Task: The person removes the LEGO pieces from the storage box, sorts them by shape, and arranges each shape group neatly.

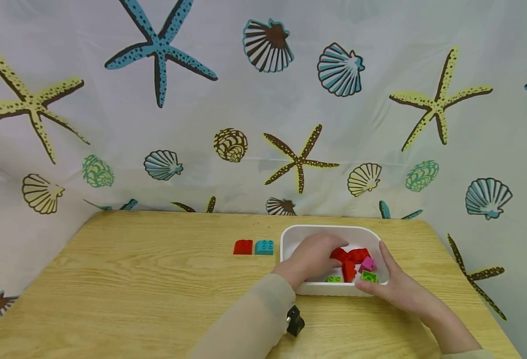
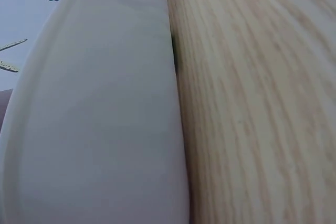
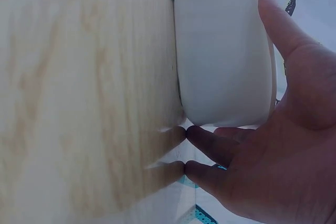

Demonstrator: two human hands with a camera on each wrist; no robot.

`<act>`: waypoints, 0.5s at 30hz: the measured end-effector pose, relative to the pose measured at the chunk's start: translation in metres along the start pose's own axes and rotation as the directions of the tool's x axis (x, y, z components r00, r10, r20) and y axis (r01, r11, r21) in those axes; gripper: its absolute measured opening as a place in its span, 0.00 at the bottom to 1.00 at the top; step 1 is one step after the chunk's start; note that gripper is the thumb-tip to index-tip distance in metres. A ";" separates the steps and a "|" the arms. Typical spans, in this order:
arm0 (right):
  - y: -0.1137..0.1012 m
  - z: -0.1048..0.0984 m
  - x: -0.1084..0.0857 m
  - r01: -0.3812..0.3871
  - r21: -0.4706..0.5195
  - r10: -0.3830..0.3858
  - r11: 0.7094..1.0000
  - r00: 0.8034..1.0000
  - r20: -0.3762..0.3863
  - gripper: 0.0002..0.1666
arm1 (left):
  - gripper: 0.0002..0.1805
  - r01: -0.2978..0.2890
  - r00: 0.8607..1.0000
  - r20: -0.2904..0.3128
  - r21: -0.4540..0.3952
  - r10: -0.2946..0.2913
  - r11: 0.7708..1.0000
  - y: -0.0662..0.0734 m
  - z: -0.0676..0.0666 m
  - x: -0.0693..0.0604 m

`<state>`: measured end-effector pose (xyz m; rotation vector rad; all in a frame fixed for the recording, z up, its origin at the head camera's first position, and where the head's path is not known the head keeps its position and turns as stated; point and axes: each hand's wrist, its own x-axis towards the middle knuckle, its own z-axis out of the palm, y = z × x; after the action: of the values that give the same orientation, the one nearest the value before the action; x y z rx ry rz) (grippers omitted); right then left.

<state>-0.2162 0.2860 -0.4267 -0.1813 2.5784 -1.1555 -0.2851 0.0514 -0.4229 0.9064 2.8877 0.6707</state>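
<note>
Blocks [image 1: 349, 271] sit in a white box [image 1: 326, 289], lower right of the frame, where the left hand [image 1: 316, 253], its grip hidden, seems to be picking and needs a careful pinch, while the right hand [image 1: 401, 290], spread wide, touches the side.

Open above, the white bin [image 1: 335, 289] blocks sideways passage.

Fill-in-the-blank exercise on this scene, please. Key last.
The person's left hand reaches into a rounded rectangular plastic bin coloured ____.
The right hand touches the bin's ____ end.
Beside the light-blue plastic brick on the pale wooden table lies a ____ one.
The bin's visible plastic bricks are red, green and ____.

Answers: white; right; red; pink.
</note>
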 end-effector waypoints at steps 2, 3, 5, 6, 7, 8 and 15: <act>0.000 0.000 0.000 0.000 0.002 0.000 1.000 1.000 0.000 0.79 | 0.28 0.006 1.000 0.000 0.021 -0.006 1.000 -0.001 0.001 0.000; 0.000 0.000 0.000 -0.003 0.003 0.003 1.000 1.000 0.000 0.79 | 0.27 0.008 1.000 -0.001 0.035 -0.008 0.999 -0.001 0.001 0.001; 0.000 0.001 0.000 -0.008 0.004 0.008 1.000 1.000 0.000 0.79 | 0.27 0.010 1.000 -0.002 0.068 -0.010 0.998 -0.002 0.002 0.001; 0.000 0.001 0.001 -0.012 0.006 0.012 1.000 1.000 0.001 0.79 | 0.27 0.014 1.000 -0.003 0.082 -0.013 0.997 -0.003 0.002 0.002; 0.000 0.001 0.001 -0.015 0.006 0.015 1.000 1.000 0.000 0.79 | 0.27 0.015 1.000 -0.003 0.096 -0.015 0.995 -0.003 0.002 0.002; 0.001 0.001 0.001 -0.017 0.006 0.017 1.000 1.000 -0.001 0.79 | 0.27 0.017 1.000 -0.004 0.107 -0.017 0.994 -0.004 0.003 0.003; 0.001 0.001 0.001 -0.016 0.000 0.016 1.000 1.000 -0.006 0.79 | 0.27 0.038 0.999 0.014 0.164 -0.041 0.986 -0.002 0.005 0.003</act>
<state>-0.2168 0.2855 -0.4284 -0.1575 2.5804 -1.1522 -0.2879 0.0537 -0.4276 0.8632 2.9713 0.4255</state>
